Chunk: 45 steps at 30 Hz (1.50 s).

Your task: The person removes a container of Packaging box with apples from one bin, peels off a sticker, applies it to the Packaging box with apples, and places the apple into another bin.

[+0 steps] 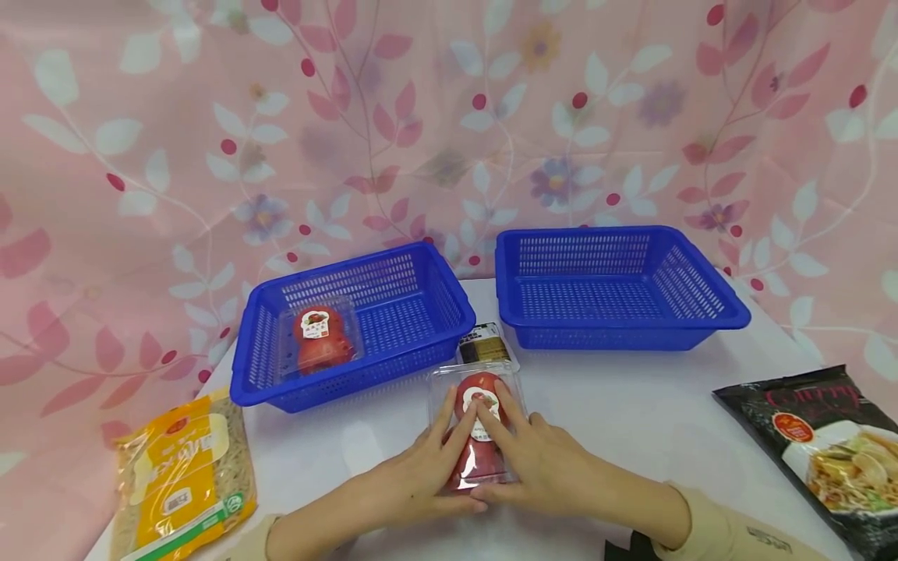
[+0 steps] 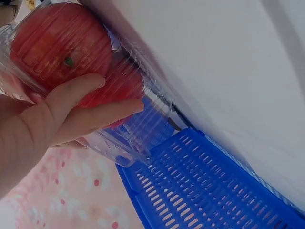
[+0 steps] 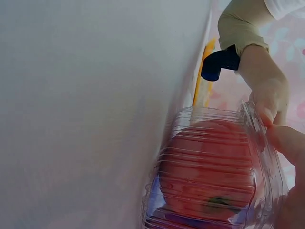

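You sit at a white table [image 1: 631,421] with a pink flowered curtain [image 1: 140,156] hanging behind it, well beyond your hands. Ahead of your left hand, a little to its left, stands a blue slotted basket [image 1: 421,292] with one clear pack of red tomatoes [image 1: 319,339] lying inside it toward the basket's left end. Ahead of your right hand, a little to its right, stands a second blue basket [image 1: 617,312] of the same kind. Far out to the right of your right hand lies a black noodle packet [image 1: 828,452] with a picture of a dish on it. Far out to the left of your left hand lies a yellow bag of thin dried noodles [image 1: 182,475]. Between your two hands, resting on the table just short of the gap between the baskets, is a clear plastic clamshell of tomatoes [image 1: 479,428] with a round label on its lid. Your left hand [image 1: 421,471] cups its left side, thumb under the near edge and fingers lying curved over the lid. Your right hand [image 1: 536,463] cups its right side the same way, fingers reaching up to the label, so both hands hold the box. Just beyond your fingertips, touching the far end of the clamshell, lies a small dark packet [image 1: 484,344] with a white label.
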### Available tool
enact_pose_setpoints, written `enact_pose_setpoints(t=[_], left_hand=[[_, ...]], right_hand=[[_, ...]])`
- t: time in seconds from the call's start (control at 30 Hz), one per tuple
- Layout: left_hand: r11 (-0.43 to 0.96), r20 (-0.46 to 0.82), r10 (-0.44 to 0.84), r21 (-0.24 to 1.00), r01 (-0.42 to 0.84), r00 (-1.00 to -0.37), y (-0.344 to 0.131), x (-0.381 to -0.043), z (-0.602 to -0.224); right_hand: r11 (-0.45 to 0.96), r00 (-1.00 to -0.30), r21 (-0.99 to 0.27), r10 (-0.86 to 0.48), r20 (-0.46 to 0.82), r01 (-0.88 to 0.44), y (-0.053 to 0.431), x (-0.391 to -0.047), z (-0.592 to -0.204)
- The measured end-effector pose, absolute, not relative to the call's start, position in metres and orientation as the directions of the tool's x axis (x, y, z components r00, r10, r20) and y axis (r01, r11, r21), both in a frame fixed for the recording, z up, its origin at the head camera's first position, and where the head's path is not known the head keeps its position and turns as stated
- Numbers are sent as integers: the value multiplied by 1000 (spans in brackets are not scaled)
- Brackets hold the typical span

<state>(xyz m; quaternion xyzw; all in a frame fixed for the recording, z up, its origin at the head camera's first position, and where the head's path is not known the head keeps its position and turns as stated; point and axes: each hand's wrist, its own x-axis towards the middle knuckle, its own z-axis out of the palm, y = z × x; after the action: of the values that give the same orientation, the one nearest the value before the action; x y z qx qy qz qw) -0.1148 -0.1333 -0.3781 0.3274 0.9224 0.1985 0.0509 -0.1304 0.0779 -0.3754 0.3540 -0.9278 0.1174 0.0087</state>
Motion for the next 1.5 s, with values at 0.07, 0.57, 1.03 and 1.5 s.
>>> enact_pose_setpoints(t=[0.07,0.57,1.03,1.5], left_hand=[[702,38,624,411,581,-781,-132,-114,-378],[709,110,574,429,560,-811,-129,-100,-352],[686,502,448,338,644,-740,-149,-124,-309],[721,610,250,401,565,-752,-189,-201,-303]], right_hand=[[718,-749,-229,-657,91,-657,79,-129,-374],[676,-719,-251,-671,182,-693,84,-123,-345],[618,-626,-174,-661,413,-767,64,-152,-293],[518,-635,-367,-631,446,-772,9,-241,-282]])
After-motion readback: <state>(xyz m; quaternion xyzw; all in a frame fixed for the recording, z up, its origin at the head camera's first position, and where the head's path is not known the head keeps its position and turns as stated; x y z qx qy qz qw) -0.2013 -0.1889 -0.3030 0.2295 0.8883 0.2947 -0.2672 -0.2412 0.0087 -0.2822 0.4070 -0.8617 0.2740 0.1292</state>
